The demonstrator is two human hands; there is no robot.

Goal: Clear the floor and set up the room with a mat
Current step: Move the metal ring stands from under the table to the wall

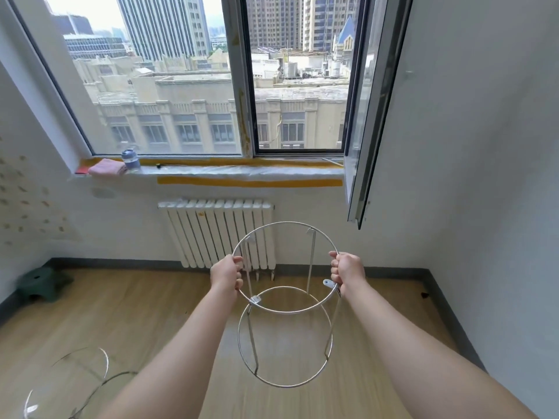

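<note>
I hold a round metal wire frame (pixel 284 385), two rings joined by thin upright rods, in the air above the wooden floor (pixel 145 313). My left hand (pixel 227 272) grips the left side of the upper ring. My right hand (pixel 348 272) grips its right side. The lower ring hangs below my hands, clear of the floor. No mat is in view.
A second wire frame (pixel 75 385) lies on the floor at the lower left. A green stool (pixel 42 282) stands in the left corner. A white radiator (pixel 217 234) sits under the windowsill (pixel 242 170), which holds a pink cloth and a bottle. An open window sash (pixel 366 116) juts into the room at right.
</note>
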